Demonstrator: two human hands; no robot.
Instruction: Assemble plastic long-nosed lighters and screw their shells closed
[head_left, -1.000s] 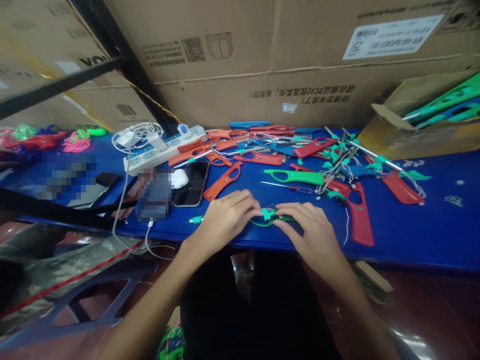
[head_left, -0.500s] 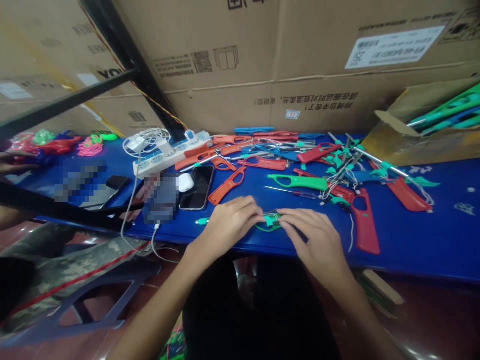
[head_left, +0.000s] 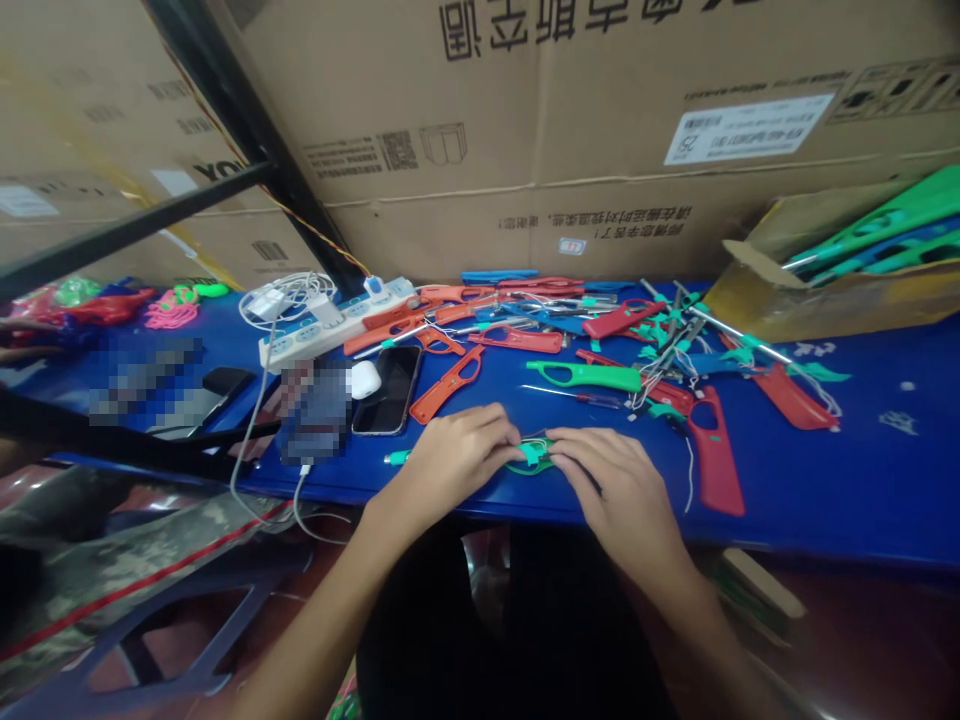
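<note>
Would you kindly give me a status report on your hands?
Left hand and right hand pinching green piece. Piece near edge of table. Screwdriver beyond, apart from both hands.

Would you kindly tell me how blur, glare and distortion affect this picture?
Head view: small print on the carton is smeared; the green piece by the left hand lacks fine detail; a metal rod at right glints; the dark trousers lose detail in shadow; wide-angle stretch seems likely near the edges.

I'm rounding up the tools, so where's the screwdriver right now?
In the head view, the screwdriver lies right of centre on the blue table, just below the green handle shell and beyond the right hand.
</note>
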